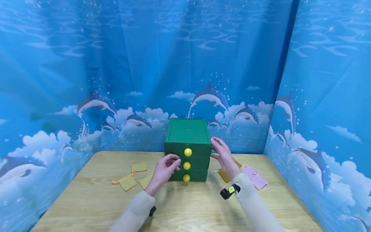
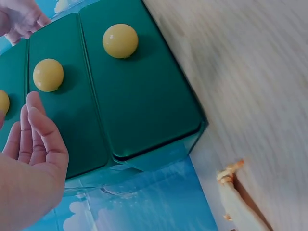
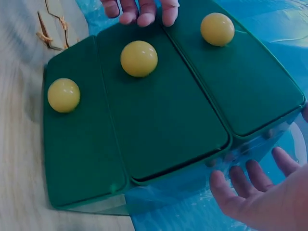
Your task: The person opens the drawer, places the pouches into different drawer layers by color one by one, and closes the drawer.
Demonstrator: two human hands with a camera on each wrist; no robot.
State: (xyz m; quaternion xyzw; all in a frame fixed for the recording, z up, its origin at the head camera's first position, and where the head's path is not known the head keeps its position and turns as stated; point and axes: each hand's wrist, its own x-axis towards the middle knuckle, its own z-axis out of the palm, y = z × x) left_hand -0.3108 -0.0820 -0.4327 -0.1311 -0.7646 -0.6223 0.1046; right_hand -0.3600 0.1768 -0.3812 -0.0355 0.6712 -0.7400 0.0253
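Note:
A green three-drawer box (image 1: 187, 130) stands on the table with its front facing me. Each drawer front carries one round yellow knob, such as the middle knob (image 2: 48, 75); all three drawers look pushed in. My left hand (image 1: 163, 170) is at the left of the front, fingers loosely bent and holding nothing, beside the middle knob and seemingly apart from it. At the box's right side is my right hand (image 1: 223, 154), its fingers (image 3: 223, 185) spread and slightly bent. Whether its fingertips touch the side wall I cannot tell.
Left of the box lie three mustard drawstring pouches (image 1: 128, 182). To its right are more mustard pouches (image 1: 224, 176) and pink pouches (image 1: 259, 181), partly behind my right hand. A blue dolphin-print curtain (image 1: 145, 80) hangs behind and around the wooden table (image 1: 87, 199).

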